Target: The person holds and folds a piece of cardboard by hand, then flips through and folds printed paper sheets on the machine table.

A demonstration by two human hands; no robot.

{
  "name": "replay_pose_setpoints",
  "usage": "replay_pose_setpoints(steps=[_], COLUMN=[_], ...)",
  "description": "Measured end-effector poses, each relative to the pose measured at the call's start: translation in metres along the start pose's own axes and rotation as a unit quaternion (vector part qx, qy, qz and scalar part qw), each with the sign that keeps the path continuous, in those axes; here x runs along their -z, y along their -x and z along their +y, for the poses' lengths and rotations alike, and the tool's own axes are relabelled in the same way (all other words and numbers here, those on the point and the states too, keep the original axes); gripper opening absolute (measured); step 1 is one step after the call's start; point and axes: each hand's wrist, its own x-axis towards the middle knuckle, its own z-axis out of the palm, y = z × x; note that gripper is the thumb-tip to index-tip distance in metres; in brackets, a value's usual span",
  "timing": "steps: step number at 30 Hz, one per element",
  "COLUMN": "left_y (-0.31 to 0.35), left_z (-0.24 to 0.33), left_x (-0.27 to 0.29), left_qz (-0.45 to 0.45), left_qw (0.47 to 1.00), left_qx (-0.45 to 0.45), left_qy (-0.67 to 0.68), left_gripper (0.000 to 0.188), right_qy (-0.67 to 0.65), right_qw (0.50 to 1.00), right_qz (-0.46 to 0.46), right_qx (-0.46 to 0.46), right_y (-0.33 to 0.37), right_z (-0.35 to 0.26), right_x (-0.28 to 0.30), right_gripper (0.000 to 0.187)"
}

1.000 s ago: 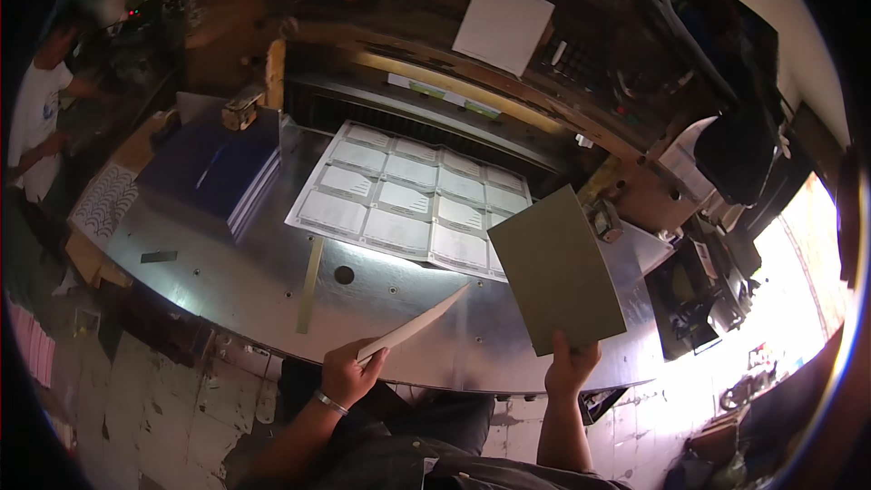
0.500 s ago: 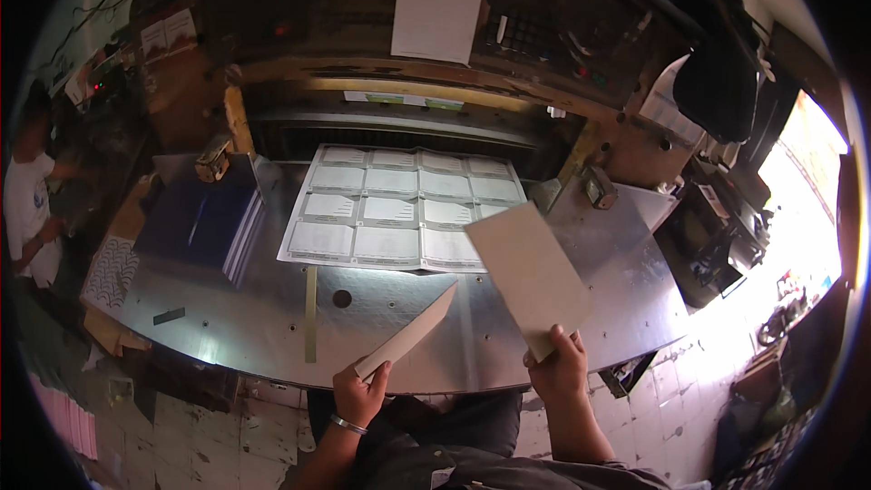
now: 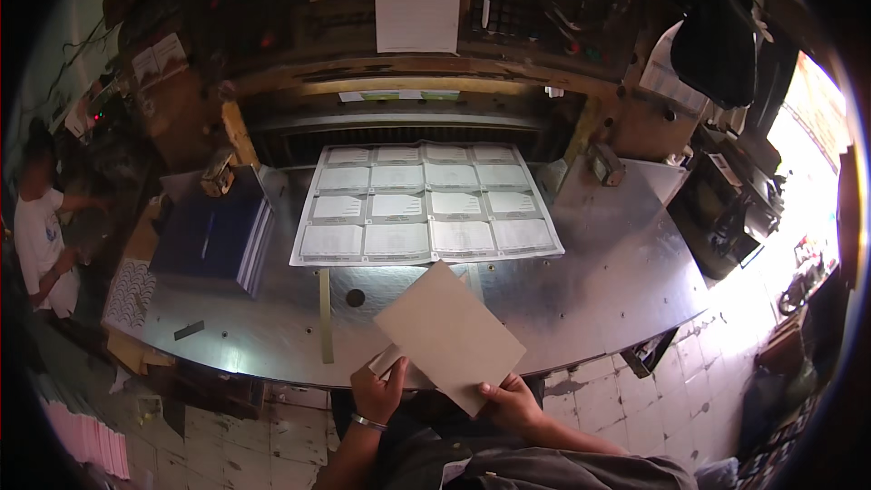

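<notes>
My left hand (image 3: 379, 393), with a bracelet at the wrist, grips a narrow-looking piece of cardboard (image 3: 385, 360) between thumb and fingers. Most of that piece is hidden behind a larger beige cardboard rectangle (image 3: 449, 327). My right hand (image 3: 513, 402) pinches this larger one at its lower right corner, thumb on top. Both pieces are held tilted above the front edge of a metal table (image 3: 599, 281). Beyond them, a large printed sheet or stack of sheets (image 3: 426, 204), with a grid of grey-bordered boxes, lies flat on the metal.
Dark blue stacked boards or covers (image 3: 210, 236) stand on the left of the table. Wooden blocks (image 3: 218, 177) sit at the sides. A long strip (image 3: 327, 318) and a small dark metal piece (image 3: 190, 330) lie on the metal. Another person (image 3: 45, 236) stands far left.
My right hand has lowered its cardboard and brought it leftward, over the piece in my left hand. The left hand has shifted slightly right. The whole view has turned a little.
</notes>
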Motion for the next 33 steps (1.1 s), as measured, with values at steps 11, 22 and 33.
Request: replay_pose_setpoints(steps=[11, 22, 33], left_y=[-0.007, -0.006, -0.010], left_z=[-0.016, -0.035, -0.031], left_x=[0.010, 0.018, 0.025], left_qz=[0.079, 0.083, 0.058], left_qw=[0.957, 0.890, 0.864], left_qx=[0.196, 0.215, 0.198], left_qy=[0.199, 0.394, 0.458], left_gripper=[0.023, 0.034, 0.037], right_qy=[-0.037, 0.049, 0.539], right_qw=[0.985, 0.964, 0.701], right_qz=[0.060, 0.177, 0.171], right_qx=[0.161, 0.194, 0.434], right_y=[-0.009, -0.012, -0.018], right_z=[-0.038, -0.045, -0.074], right_x=[-0.009, -0.002, -0.015], right_gripper=[0.012, 0.008, 0.018])
